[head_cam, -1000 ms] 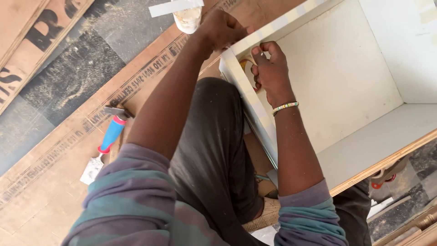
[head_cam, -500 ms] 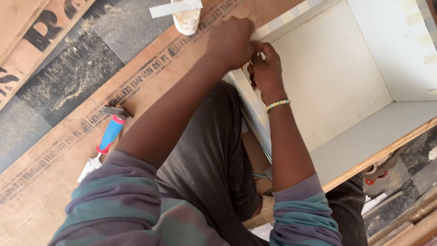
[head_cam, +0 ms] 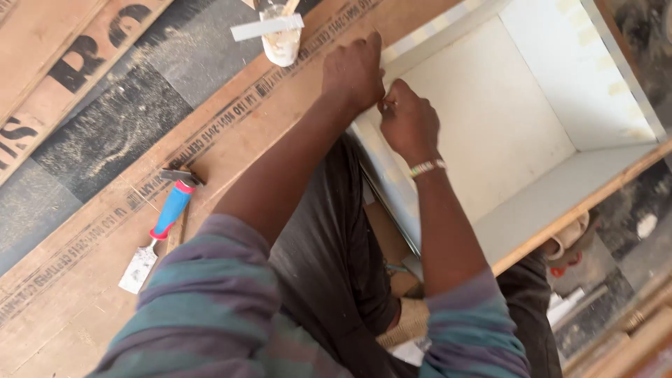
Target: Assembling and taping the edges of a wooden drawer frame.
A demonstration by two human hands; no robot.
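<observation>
A white open-sided cabinet box (head_cam: 490, 119) lies on its side in front of me. My left hand (head_cam: 353, 70) is curled over the box's near corner edge. My right hand (head_cam: 408, 122), with a beaded bracelet at the wrist, is closed just inside that edge, pinching something small against the white panel; the item is hidden by my fingers. The two hands almost touch at the corner.
A blue-and-red-handled chisel (head_cam: 157, 234) lies on the brown plywood sheet (head_cam: 77, 308) at the left, by a hammer head (head_cam: 178, 176). A small plastic cup (head_cam: 280, 35) with a white strip across it stands at the top. Wood pieces and scraps lie at the lower right.
Both hands have shifted slightly along the box's corner edge and drawn closer together. The view has drifted, so the box now sits further right.
</observation>
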